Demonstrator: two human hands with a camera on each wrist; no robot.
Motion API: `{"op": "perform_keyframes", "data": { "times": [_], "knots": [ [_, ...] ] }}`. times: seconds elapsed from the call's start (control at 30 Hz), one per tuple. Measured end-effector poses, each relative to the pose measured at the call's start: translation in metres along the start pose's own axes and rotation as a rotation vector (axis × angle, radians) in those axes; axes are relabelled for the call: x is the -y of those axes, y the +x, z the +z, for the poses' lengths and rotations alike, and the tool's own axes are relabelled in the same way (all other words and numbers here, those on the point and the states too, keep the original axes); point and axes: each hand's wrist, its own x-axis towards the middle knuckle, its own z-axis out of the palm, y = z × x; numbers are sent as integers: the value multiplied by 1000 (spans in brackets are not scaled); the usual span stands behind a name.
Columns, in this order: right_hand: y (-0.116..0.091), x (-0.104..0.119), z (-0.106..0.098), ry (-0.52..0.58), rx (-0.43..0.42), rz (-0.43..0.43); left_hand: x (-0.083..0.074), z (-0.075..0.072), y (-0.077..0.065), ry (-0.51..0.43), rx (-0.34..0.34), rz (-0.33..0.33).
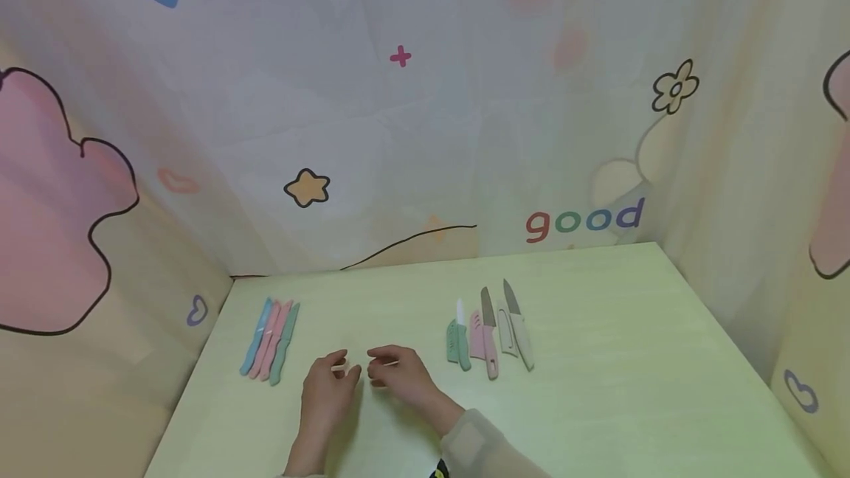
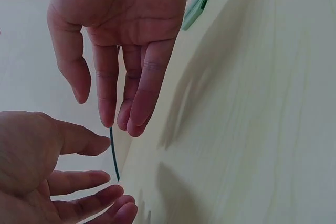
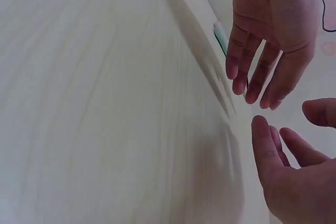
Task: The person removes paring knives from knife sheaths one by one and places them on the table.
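My left hand [image 1: 328,393] and right hand [image 1: 406,378] hover over the middle of the table, palms facing, a small gap between their fingertips. Both hold nothing; their fingers are loosely bent. In the left wrist view, the left hand [image 2: 31,174] is lower left and the right hand [image 2: 123,35] above. Left of them lie slim knives side by side: blue [image 1: 257,339], green [image 1: 284,345] and pink ones [image 1: 270,341] between. To the right are a green knife [image 1: 462,341], a pink knife [image 1: 489,330] and an off-white knife [image 1: 520,327], blades bare, each beside a matching sheath [image 1: 476,338].
The pale wood-grain table [image 1: 631,382] extends well to the right of the knives. A printed curtain [image 1: 425,124] hangs along its back and sides. A small black and yellow item [image 1: 440,469] shows at the bottom edge, by the right sleeve [image 1: 488,445].
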Motion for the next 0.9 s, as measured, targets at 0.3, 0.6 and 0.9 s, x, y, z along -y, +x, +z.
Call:
{"op": "perform_keyframes", "data": {
  "times": [0.3,0.6,0.9],
  "knots": [
    [17,-23,19,22,39,21,11,-23,5,90,-18,30],
    [24,-35,32,102,143,57,24,-37,9,178,-13,16],
    [30,-34,44,226,160,122,31,-45,18,271,29,12]
  ]
}}
